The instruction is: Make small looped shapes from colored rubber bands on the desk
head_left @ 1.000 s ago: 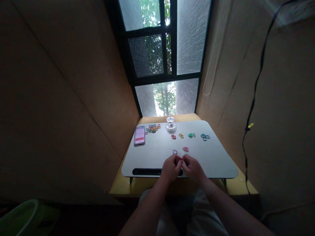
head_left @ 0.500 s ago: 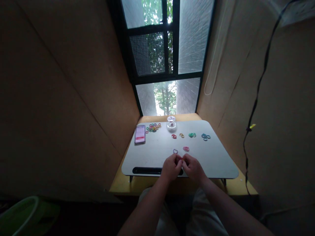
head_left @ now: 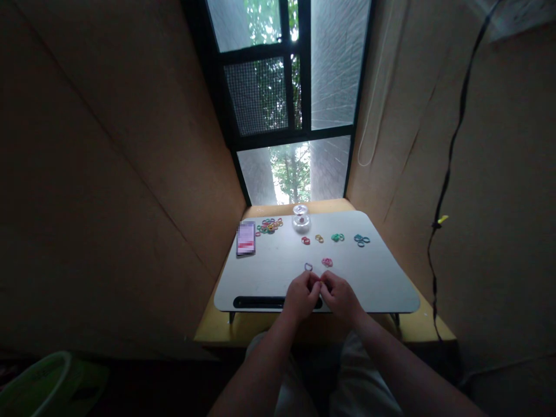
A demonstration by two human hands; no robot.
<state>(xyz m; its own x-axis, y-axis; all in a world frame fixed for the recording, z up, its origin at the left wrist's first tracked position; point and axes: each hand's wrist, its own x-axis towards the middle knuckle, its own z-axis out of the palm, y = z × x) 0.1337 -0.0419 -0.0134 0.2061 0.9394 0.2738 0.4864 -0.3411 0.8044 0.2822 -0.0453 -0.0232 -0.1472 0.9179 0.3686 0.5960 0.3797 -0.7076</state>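
Observation:
My left hand (head_left: 301,294) and my right hand (head_left: 339,295) meet over the front edge of a white lap table (head_left: 260,281). Both are closed, thumbs and fingertips pinched together; whatever they pinch is too small and too hidden to make out. Just beyond the fingers lie a single purple hair tie (head_left: 308,267) and a small cluster of pink hair ties (head_left: 327,262). Farther back, in a row, sit red hair ties (head_left: 306,240), yellow hair ties (head_left: 319,238), green hair ties (head_left: 337,237) and blue hair ties (head_left: 361,240).
A mixed heap of coloured hair ties (head_left: 270,226) lies at the back left beside a phone (head_left: 246,238). A clear round container (head_left: 301,222) stands at the back. Along the front edge runs a black strip (head_left: 258,302). A green bin (head_left: 52,382) is on the floor at left.
The view has shifted slightly. My hands stay pinched together in nearly the same place; a tiny yellowish bit seen between the fingertips earlier is now hidden.

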